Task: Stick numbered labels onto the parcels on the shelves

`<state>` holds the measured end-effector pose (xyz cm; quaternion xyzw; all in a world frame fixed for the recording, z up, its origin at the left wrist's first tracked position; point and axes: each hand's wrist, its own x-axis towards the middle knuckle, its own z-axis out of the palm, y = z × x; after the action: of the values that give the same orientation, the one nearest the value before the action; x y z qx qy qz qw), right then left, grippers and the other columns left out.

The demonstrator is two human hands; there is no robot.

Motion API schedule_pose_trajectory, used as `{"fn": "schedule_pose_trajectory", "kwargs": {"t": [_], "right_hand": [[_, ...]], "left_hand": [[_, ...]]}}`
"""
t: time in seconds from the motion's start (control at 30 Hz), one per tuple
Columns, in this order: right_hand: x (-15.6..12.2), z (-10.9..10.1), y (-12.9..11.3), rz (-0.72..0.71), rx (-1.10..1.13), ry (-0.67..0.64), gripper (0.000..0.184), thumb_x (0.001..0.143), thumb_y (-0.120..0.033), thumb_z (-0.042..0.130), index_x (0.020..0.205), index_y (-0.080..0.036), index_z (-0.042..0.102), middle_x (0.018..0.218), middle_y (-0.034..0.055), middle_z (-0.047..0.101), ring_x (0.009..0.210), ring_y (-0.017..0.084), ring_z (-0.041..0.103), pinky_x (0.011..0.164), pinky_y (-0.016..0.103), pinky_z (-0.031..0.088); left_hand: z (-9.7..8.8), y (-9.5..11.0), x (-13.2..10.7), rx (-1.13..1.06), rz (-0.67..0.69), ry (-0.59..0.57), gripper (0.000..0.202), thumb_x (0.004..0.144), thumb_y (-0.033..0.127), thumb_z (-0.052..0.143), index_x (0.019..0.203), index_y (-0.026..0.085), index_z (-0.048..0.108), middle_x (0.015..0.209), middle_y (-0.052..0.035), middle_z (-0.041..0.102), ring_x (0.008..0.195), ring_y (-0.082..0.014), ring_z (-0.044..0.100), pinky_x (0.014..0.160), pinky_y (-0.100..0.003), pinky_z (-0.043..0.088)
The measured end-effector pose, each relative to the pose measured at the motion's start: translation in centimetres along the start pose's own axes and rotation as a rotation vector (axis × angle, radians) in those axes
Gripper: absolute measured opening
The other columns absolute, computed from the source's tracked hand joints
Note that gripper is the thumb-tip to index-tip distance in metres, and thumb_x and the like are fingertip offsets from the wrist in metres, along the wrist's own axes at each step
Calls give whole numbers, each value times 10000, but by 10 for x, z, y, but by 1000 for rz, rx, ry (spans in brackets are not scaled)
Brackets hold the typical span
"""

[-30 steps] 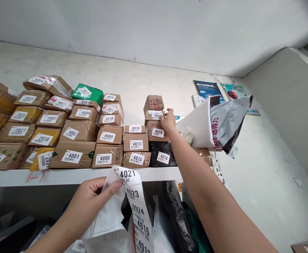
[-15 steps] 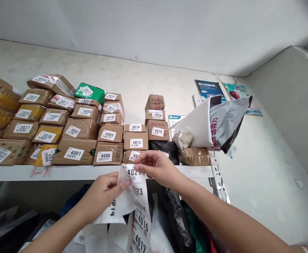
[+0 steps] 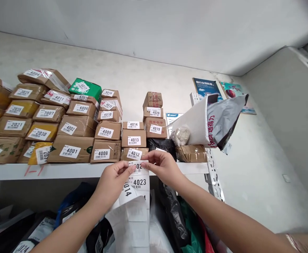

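Parcel storeroom or pick-up point. Across the middle of the frame, a white metal shelf bears stacked cardboard boxes, most showing white stickers with barcodes and four-digit numbers. Wrapped packets crowd the level beneath, lower centre and lower left; a mailing bag lies at right of centre. At bottom centre, a strip of labels carries similar numbers.

Pictured with bare left hand and bare right hand, uncovered forearms, and a thin, pale-striped band far up the right arm, too blurred to identify further.
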<state>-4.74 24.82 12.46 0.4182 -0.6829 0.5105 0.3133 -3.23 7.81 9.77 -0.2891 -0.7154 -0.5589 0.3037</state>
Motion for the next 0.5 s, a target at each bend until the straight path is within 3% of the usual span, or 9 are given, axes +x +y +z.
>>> {"fn": "schedule_pose_trajectory", "kwargs": {"t": [0.13, 0.27, 0.37, 0.5], "right_hand": [[0, 5, 0, -72, -50, 114, 131, 706, -332, 690, 753, -211, 673, 777, 35, 690, 732, 170, 613, 702, 336, 489], [14, 3, -4, -147, -90, 179, 100, 713, -313, 670, 727, -215, 659, 792, 43, 690, 746, 181, 615, 714, 347, 502], [49, -17, -11, -244, -128, 335, 114, 752, -317, 617, 777, -209, 641, 797, 48, 677, 728, 179, 606, 663, 337, 505], [125, -55, -24, -389, -352, 643, 128, 813, -262, 518, 884, -202, 607, 865, 50, 646, 757, 162, 589, 704, 313, 494]], "left_hand": [[9, -5, 3, 48, 10, 128, 422, 755, 582, 517, 603, 207, 399, 508, 79, 363, 500, -99, 341, 476, -213, 277], [15, -5, 3, -15, -42, 135, 429, 725, 606, 547, 634, 199, 447, 559, 58, 432, 536, -112, 399, 488, -217, 319], [15, -8, -2, 50, -43, 67, 416, 672, 553, 632, 599, 191, 443, 573, 55, 428, 552, -107, 396, 502, -212, 324], [11, -21, -10, 159, -36, 64, 470, 665, 523, 637, 538, 207, 314, 541, 65, 313, 530, -95, 324, 481, -204, 288]]}}
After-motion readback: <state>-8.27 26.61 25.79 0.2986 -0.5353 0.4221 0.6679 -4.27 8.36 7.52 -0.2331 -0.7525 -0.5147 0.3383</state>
